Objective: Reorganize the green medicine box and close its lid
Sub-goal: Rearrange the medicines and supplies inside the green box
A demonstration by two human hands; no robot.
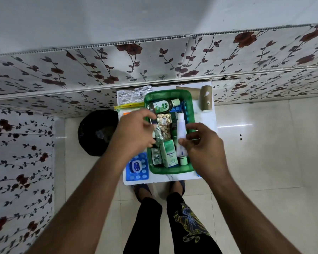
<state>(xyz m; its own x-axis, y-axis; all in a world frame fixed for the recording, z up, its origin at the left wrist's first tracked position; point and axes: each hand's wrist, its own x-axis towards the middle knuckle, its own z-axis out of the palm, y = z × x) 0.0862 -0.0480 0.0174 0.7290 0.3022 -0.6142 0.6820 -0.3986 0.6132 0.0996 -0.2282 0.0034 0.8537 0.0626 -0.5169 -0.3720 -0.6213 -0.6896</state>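
Observation:
The green medicine box (171, 170) stands open on a small white table (206, 114). Inside it lie a brown antiseptic bottle (161, 105), gold blister strips (163, 120), a green-and-white carton (169, 154) and silver pill strips (156, 157). My right hand (204, 150) pinches a white tube (181, 133) over the box's right side. My left hand (134, 130) hovers over the box's left side, its fingers touching a silver-green blister strip (158, 135); whether it grips the strip is unclear. No lid is visible.
On the table's left lie a blue pill sheet with a small blue jar (136, 166), a foil sheet (134, 96) and a yellow packet (128, 106). Brown bandage rolls (206, 99) sit at the back right. A black bin (97, 132) stands left of the table.

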